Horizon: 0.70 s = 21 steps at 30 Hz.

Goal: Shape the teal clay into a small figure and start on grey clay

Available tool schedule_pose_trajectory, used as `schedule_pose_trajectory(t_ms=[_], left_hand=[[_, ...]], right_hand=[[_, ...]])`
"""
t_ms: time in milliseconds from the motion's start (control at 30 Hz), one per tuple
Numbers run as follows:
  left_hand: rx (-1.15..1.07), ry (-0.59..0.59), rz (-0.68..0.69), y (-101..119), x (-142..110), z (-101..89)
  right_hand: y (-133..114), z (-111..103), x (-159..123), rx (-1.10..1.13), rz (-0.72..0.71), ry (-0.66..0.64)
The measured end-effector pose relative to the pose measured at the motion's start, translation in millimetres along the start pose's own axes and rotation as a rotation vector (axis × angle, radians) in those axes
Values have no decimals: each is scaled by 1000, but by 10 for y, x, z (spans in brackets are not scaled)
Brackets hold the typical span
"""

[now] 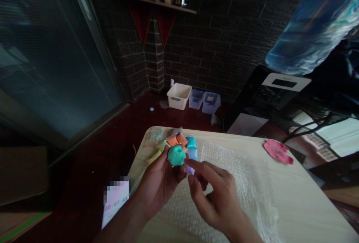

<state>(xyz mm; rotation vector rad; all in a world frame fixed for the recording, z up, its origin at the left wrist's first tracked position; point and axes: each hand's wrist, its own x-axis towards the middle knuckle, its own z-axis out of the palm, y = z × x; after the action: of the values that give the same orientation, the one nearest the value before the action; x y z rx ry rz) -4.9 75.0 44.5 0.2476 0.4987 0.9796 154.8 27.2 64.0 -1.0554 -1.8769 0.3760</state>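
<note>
A lump of teal modelling clay (pixel 176 155), roundish with small dents, is held up in the fingers of my left hand (pixel 158 181). The index fingertip of my right hand (pixel 217 190) touches the clay's right side; its thumb is apart below, and the other fingers are curled. Behind the clay lie several soft packets: an orange packet (pixel 173 140), a teal packet (pixel 191 142), a blue packet (pixel 192 154) and a yellow packet (pixel 154 157). A purple packet (pixel 190 170) is partly hidden by my hands.
Bubble wrap (pixel 238 175) covers much of the wooden table (pixel 305 198). A crumpled pink piece (pixel 277 151) lies at the far right. A phone (pixel 116 198) showing a timer is at the left edge. Beyond stand a white bin (pixel 179 97), clear boxes (pixel 211 102) and a water dispenser (pixel 280 85).
</note>
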Motion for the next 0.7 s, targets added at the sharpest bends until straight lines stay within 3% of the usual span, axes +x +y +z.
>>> schedule_pose_trajectory(t_ms=[400,700], left_hand=[[26,-89,75,-22,-8,-29],[4,-44,118,9,-28,43]], right_hand=[[0,-1,37,-69,-17,1],[1,-5,38,-96,-5,-33]])
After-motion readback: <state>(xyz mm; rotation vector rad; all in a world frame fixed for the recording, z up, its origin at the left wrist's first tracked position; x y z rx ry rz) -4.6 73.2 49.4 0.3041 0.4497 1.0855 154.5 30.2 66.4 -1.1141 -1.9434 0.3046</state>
